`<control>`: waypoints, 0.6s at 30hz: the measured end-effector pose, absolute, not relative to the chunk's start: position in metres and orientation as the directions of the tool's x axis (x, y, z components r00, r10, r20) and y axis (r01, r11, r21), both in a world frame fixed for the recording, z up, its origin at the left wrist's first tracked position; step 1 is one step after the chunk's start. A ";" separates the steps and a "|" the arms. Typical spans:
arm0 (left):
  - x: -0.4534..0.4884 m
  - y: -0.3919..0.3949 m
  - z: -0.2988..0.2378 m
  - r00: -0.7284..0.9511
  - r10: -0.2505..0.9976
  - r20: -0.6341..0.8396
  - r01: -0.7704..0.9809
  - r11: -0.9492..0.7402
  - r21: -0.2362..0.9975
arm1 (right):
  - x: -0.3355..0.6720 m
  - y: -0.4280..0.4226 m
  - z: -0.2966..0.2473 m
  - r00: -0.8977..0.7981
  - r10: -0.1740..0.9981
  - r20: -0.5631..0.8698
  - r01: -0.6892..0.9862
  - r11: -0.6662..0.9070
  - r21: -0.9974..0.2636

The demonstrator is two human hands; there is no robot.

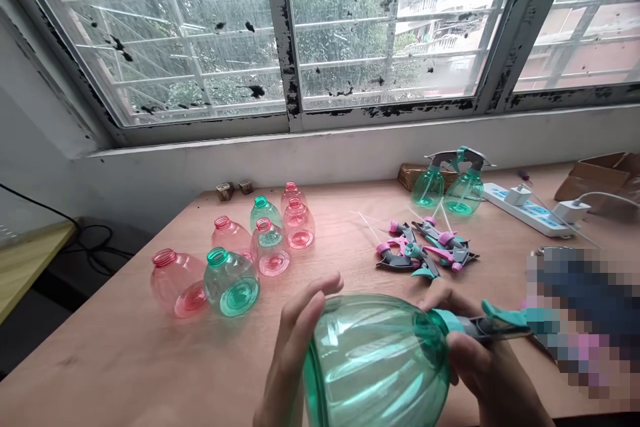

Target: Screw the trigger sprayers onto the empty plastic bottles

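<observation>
A clear green ribbed spray bottle (380,367) lies tilted on its side close in front of me, its base to the left and its neck to the right. My left hand (293,340) is cupped about the base end. At the neck, my right hand (480,363) grips the teal collar of the trigger spray head (493,325), thumb in front and fingers behind. The collar sits on the bottle neck; whether it is tight I cannot tell. Beyond the hands lies a pile of loose spray heads (425,250) in pink, teal and grey with thin tubes.
Several open bottles stand left, among them a green bottle (233,283) and a pink bottle (179,283). Two green bottles with spray heads (465,192) stand at the back, beside a power strip (530,210). A cardboard box (597,177) sits far right, near a blurred patch.
</observation>
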State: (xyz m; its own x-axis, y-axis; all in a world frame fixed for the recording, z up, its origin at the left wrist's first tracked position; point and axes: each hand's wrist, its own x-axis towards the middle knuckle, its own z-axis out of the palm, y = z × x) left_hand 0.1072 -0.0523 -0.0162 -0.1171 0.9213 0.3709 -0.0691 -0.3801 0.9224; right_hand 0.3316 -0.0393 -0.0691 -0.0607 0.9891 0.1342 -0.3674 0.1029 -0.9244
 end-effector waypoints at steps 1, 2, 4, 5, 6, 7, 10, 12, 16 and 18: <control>0.108 -0.048 -0.013 -0.105 0.938 0.331 -0.063 -0.338 0.939 | 0.332 -0.039 -0.069 -0.028 0.989 0.147 -0.370 0.126 -0.920; 0.108 -0.043 -0.010 -0.095 0.949 0.300 -0.062 -0.306 0.950 | 0.332 -0.039 -0.070 0.024 0.984 0.177 -0.363 0.173 -0.915; 0.111 -0.036 -0.006 -0.080 0.957 0.280 -0.071 -0.285 0.956 | 0.331 -0.039 -0.075 0.144 0.946 0.292 -0.297 0.323 -0.899; 0.112 -0.034 -0.005 -0.074 0.957 0.281 -0.073 -0.286 0.955 | 0.331 -0.038 -0.078 0.197 0.906 0.375 -0.230 0.415 -0.880; 0.112 -0.034 -0.005 -0.069 0.956 0.284 -0.073 -0.289 0.955 | 0.332 -0.037 -0.081 0.235 0.857 0.458 -0.145 0.497 -0.855; 0.112 -0.035 -0.007 -0.070 0.953 0.294 -0.071 -0.298 0.952 | 0.333 -0.036 -0.084 0.252 0.810 0.530 -0.056 0.559 -0.828; 0.108 -0.043 -0.016 -0.076 0.949 0.306 -0.035 -0.309 0.950 | 0.334 -0.032 -0.089 0.254 0.722 0.644 0.120 0.637 -0.762; 0.104 -0.049 -0.023 -0.070 0.957 0.281 0.013 -0.280 0.960 | 0.333 -0.031 -0.088 0.243 0.734 0.634 0.114 0.627 -0.770; 0.099 -0.055 -0.027 -0.040 0.972 0.230 -0.017 -0.231 0.973 | 0.323 -0.035 -0.078 0.263 0.867 0.424 -0.125 0.467 -0.875; 0.100 -0.055 -0.026 -0.002 0.974 0.228 -0.092 -0.227 0.969 | 0.319 -0.037 -0.074 0.274 0.908 0.318 -0.256 0.387 -0.886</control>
